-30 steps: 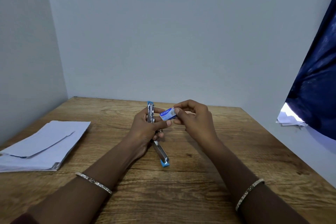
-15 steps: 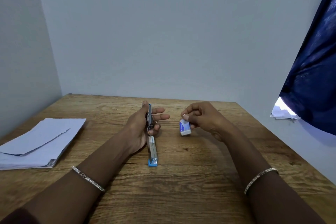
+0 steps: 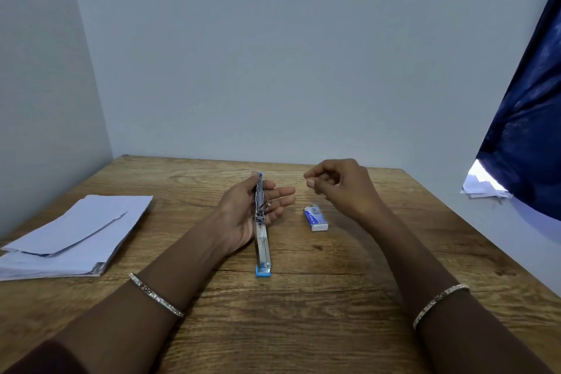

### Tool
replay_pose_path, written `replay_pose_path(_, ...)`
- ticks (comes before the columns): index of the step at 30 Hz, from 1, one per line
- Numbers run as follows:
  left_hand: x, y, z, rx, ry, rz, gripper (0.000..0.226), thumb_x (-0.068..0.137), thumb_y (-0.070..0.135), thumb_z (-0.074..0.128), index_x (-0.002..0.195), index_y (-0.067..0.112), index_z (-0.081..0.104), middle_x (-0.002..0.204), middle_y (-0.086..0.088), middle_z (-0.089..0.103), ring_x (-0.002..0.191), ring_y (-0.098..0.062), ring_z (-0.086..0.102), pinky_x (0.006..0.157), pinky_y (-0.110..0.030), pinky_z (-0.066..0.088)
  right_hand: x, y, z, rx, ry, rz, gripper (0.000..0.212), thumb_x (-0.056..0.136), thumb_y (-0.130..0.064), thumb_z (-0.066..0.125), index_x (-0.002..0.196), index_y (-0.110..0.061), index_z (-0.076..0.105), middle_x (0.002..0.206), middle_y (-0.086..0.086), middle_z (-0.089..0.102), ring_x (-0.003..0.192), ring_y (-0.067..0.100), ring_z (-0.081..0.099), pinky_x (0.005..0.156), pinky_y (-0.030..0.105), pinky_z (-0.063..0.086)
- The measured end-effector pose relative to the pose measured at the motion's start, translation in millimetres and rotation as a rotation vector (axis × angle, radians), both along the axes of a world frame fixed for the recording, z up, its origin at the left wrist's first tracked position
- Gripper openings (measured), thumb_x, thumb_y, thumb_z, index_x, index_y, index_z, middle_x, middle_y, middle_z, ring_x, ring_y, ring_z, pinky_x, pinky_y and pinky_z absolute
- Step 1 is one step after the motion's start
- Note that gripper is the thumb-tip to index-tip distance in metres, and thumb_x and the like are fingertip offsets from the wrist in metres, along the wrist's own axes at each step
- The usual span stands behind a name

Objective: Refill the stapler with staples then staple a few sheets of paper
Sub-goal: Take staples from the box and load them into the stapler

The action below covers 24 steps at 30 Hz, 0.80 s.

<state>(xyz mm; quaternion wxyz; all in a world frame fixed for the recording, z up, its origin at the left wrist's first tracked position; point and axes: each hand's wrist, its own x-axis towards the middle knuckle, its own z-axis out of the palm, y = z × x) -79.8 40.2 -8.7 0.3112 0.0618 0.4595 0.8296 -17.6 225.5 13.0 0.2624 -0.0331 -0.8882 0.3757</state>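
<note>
My left hand (image 3: 243, 215) is shut on the stapler (image 3: 261, 231), which is swung fully open into one long metal strip. Its blue tip rests on the wooden table (image 3: 303, 313) and its far end stands up between my thumb and fingers. A small blue and white staple box (image 3: 315, 218) lies flat on the table just right of the stapler. My right hand (image 3: 343, 188) hovers above and behind the box, apart from it, fingertips pinched loosely together; I see nothing between them. A stack of white paper sheets (image 3: 76, 234) lies at the left.
Grey walls close the table at the back and left. A dark blue curtain (image 3: 528, 136) hangs at the right above loose white papers (image 3: 482, 185). The table's right edge runs diagonally close to my right forearm.
My right hand carried the staple box away from the stapler, set it on the table and let go, then lifted up. My left hand stayed on the open stapler.
</note>
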Motion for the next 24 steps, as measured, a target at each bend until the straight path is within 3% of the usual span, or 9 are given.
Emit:
replay_pose_path(4, 3, 2, 0, 0.056, -0.043, -0.015, 0.037, 0.107, 0.035, 0.035, 0.094, 0.005, 0.052, 0.101, -0.025, 0.075, 0.084, -0.034, 0.076, 0.074, -0.044, 0.061, 3, -22, 4, -0.132, 0.101, 0.122, 0.018, 0.084, -0.01, 0.08, 0.1, -0.01, 0.073, 0.076, 0.004, 0.077, 0.066, 0.013, 0.074, 0.068, 0.024, 0.061)
replay_pose_path(6, 2, 3, -1, 0.07, -0.068, -0.025, 0.038, 0.107, 0.033, 0.036, 0.104, 0.001, 0.055, 0.108, -0.027, 0.071, 0.091, -0.035, 0.075, 0.077, -0.048, 0.061, 2, -34, 1, -0.116, 0.114, 0.152, 0.014, 0.08, -0.009, 0.083, 0.091, -0.009, 0.075, 0.075, 0.0, 0.076, 0.065, 0.006, 0.073, 0.065, 0.02, 0.06)
replay_pose_path(8, 3, 4, 0, 0.086, -0.08, -0.059, 0.047, 0.107, 0.032, 0.035, 0.128, -0.006, 0.052, 0.124, -0.029, 0.065, 0.107, -0.035, 0.07, 0.081, -0.05, 0.061, 1, -40, -2, -0.083, 0.109, 0.182, 0.01, 0.079, -0.007, 0.084, 0.087, -0.007, 0.079, 0.073, -0.001, 0.076, 0.061, -0.002, 0.07, 0.061, 0.014, 0.055)
replay_pose_path(10, 5, 3, 1, 0.092, -0.078, -0.074, 0.051, 0.107, 0.03, 0.034, 0.137, -0.009, 0.047, 0.121, -0.029, 0.067, 0.103, -0.032, 0.072, 0.083, -0.048, 0.061, 1, -42, -5, -0.075, 0.098, 0.199, 0.011, 0.079, -0.003, 0.083, 0.09, -0.005, 0.08, 0.077, 0.003, 0.078, 0.061, -0.004, 0.07, 0.058, 0.012, 0.054)
replay_pose_path(12, 8, 2, 1, 0.099, -0.069, -0.077, 0.049, 0.108, 0.028, 0.033, 0.133, -0.011, 0.05, 0.106, -0.027, 0.073, 0.091, -0.029, 0.076, 0.083, -0.047, 0.06, 1, -42, -6, -0.083, 0.083, 0.207, 0.014, 0.081, 0.0, 0.08, 0.095, -0.003, 0.081, 0.081, 0.007, 0.08, 0.063, -0.005, 0.071, 0.057, 0.012, 0.055)
replay_pose_path(17, 8, 3, 1, 0.114, -0.056, -0.073, 0.039, 0.107, 0.025, 0.035, 0.116, -0.008, 0.055, 0.092, -0.024, 0.075, 0.082, -0.029, 0.077, 0.076, -0.047, 0.062, 0, -42, -7, -0.051, 0.082, 0.212, 0.016, 0.08, 0.003, 0.08, 0.094, -0.005, 0.082, 0.083, 0.006, 0.08, 0.072, 0.004, 0.076, 0.063, 0.015, 0.058)
replay_pose_path(21, 9, 3, 1, 0.139, -0.063, -0.071, 0.04, 0.106, 0.023, 0.038, 0.125, -0.009, 0.054, 0.11, -0.028, 0.072, 0.092, -0.032, 0.075, 0.082, -0.051, 0.06, 2, -42, -4, -0.096, 0.07, 0.23, 0.013, 0.079, 0.005, 0.08, 0.089, -0.004, 0.08, 0.081, 0.009, 0.08, 0.072, 0.012, 0.078, 0.067, 0.026, 0.064)
replay_pose_path(24, 10, 2, 1, 0.151, -0.064, -0.082, 0.039, 0.107, 0.023, 0.037, 0.112, -0.008, 0.06, 0.103, -0.025, 0.074, 0.086, -0.03, 0.076, 0.083, -0.05, 0.057, 4, -42, -2, -0.114, 0.074, 0.249, 0.016, 0.077, 0.005, 0.081, 0.089, -0.004, 0.076, 0.079, 0.009, 0.078, 0.073, 0.014, 0.078, 0.07, 0.029, 0.064)
